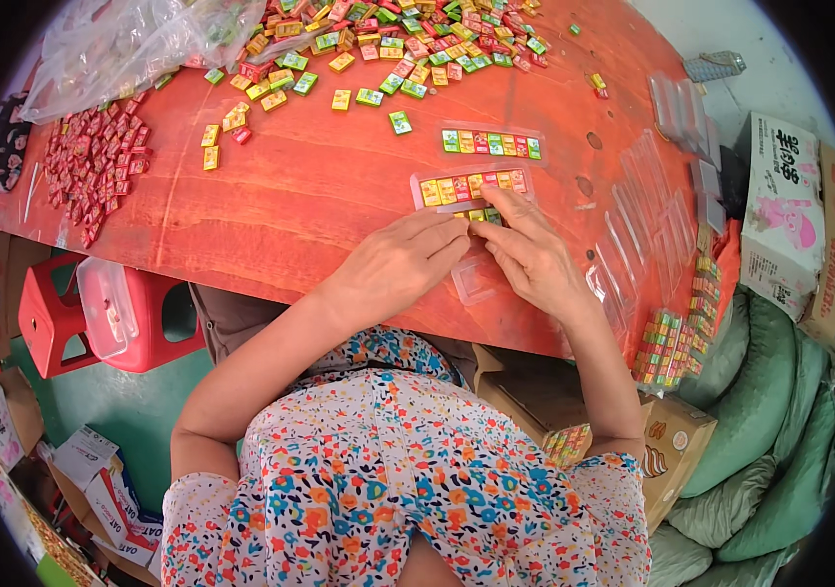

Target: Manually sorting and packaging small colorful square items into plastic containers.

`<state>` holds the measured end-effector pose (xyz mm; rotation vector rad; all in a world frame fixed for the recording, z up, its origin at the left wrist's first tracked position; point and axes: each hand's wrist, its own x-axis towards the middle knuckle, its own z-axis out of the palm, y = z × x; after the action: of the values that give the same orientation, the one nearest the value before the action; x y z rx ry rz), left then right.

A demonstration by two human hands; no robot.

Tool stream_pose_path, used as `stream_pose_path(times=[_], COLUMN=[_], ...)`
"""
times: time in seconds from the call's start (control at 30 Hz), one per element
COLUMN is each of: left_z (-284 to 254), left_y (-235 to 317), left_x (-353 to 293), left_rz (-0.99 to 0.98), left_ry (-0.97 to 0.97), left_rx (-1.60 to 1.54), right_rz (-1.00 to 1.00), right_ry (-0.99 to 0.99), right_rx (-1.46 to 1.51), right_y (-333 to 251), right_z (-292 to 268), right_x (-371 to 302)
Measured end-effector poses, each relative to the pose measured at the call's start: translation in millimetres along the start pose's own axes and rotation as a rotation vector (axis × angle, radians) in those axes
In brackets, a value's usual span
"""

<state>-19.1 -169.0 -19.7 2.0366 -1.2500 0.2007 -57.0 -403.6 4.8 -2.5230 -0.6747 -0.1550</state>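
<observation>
On the red tabletop, both hands meet over a near clear plastic tray point(474, 286) that holds a row of small boxes point(484, 214). My left hand point(403, 256) has its fingers pressed together against that row. My right hand point(533, 256) bends over the same row from the other side, with one finger reaching the middle tray point(417, 192). Yellow and red boxes point(445, 190) fill that middle tray. Just beyond lies a far tray point(539, 134) with green, yellow and red boxes. The fingers partly hide the near row.
Loose small boxes point(408, 68) cover the far side beside a clear plastic bag point(134, 59). Dark red boxes point(100, 157) lie left. Clear trays point(642, 220) and packed bundles point(667, 347) sit right. Red stools point(149, 313), cartons point(774, 215) and green sacks point(769, 391) surround the table point(290, 225).
</observation>
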Motion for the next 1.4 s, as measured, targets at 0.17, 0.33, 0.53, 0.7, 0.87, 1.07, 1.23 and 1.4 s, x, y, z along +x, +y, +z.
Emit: stream_pose_path(times=[0.17, 0.33, 0.53, 0.7, 0.87, 1.07, 1.23, 1.4], left_z=[-2.1, -2.5, 3.4, 6.7, 1.4, -1.6, 2.1, 3.8], left_y=[-0.1, 0.5, 6.7, 4.8, -5.5, -2.1, -1.5, -1.6], left_x=[3.4, 4.8, 26.2, 29.2, 5.2, -8.2, -10.3, -13.3], left_rz=[0.022, -0.109, 0.005, -0.034, -0.015, -0.054, -0.063, -0.071], left_ry=[-0.081, 0.147, 0.278, 0.278, 0.121, -0.117, -0.090, -0.071], left_rx=[0.111, -0.217, -0.285, -0.203, 0.072, 0.224, 0.212, 0.203], right_rz=[0.022, 0.011, 0.576, 0.630, 0.631, 0.764, 0.676, 0.660], right_ry=[0.034, 0.092, 0.063, 0.082, 0.123, 0.067, 0.060, 0.016], right_rx=[0.028, 0.011, 0.962, 1.046, 0.580, 0.587, 0.414, 0.350], right_y=[3.9, -3.3, -25.4, -17.3, -6.1, -10.7, -9.3, -11.1], right_z=[1.6, -3.2, -16.4, -11.3, 4.3, 6.5, 10.9, 11.5], right_x=[-4.6, 3.2, 26.4, 29.1, 18.7, 23.8, 25.9, 28.0])
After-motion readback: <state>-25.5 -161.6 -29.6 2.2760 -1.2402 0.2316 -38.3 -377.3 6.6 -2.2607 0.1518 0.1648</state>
